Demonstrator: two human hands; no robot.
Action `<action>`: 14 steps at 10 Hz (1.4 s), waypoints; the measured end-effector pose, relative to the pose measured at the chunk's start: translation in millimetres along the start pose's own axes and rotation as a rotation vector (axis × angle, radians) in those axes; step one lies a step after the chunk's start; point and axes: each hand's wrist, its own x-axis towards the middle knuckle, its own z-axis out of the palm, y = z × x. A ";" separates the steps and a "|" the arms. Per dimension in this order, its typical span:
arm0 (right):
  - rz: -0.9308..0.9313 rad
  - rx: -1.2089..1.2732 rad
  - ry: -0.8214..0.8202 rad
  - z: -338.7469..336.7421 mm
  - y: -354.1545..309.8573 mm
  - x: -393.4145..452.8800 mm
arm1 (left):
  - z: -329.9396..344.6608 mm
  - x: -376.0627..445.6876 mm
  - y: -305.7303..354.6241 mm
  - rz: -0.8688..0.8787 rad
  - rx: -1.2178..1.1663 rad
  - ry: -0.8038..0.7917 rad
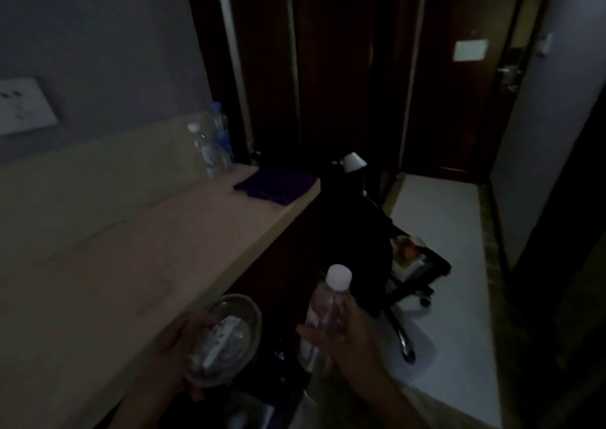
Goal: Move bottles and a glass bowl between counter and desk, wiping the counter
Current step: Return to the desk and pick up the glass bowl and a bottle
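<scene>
While my right hand [344, 337] wraps its fingers round the clear bottle [324, 314] low on the body, so the cap points up, my left hand [183, 346] clasps the transparent bowl [226, 337] just beside the counter [131, 248] edge (probably bound for the two bottles [213, 140] at its far end).

Very dim, underexposed, softly blurred, with wide-angle bending at edges.

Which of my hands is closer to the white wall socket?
Left. The left hand, gripping a clear bowl, is over the counter edge below the socket; the right hand, holding a bottle, is farther right, off the counter.
</scene>
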 end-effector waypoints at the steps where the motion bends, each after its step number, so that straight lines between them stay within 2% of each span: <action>1: -0.080 0.005 -0.127 12.3 -27.9 87.8 | -2.9 51.3 40.3 0.114 0.088 0.193; 3: -0.160 -0.020 -0.378 69.6 -61.0 243.4 | -18.5 137.7 77.3 -0.036 0.101 0.410; 5: -0.205 -0.007 -0.552 158.8 -65.6 354.1 | -37.3 219.7 79.1 -0.125 0.138 0.505; 6: -0.232 -0.005 -0.583 205.7 -62.6 392.3 | -55.1 256.8 79.5 -0.151 0.148 0.581; 8: -0.163 0.055 -0.704 267.9 -50.6 445.5 | -78.8 306.7 78.7 -0.205 0.092 0.744; 9: -0.175 0.049 -0.733 286.0 -46.1 461.8 | -89.2 327.2 72.0 -0.198 0.142 0.789; 10: -0.181 0.050 -0.759 302.3 -36.9 470.6 | -90.8 336.8 69.7 -0.207 0.087 0.836; 12: -0.183 0.048 -0.723 318.3 -27.8 484.5 | -88.1 347.1 73.0 -0.309 -0.051 0.857; 13: -0.183 0.040 -0.724 322.5 -27.7 486.6 | -88.2 349.4 75.6 -0.160 -0.055 0.905; 14: -0.222 -0.011 -0.698 322.5 -26.5 483.3 | -101.8 363.2 62.4 0.262 0.472 0.853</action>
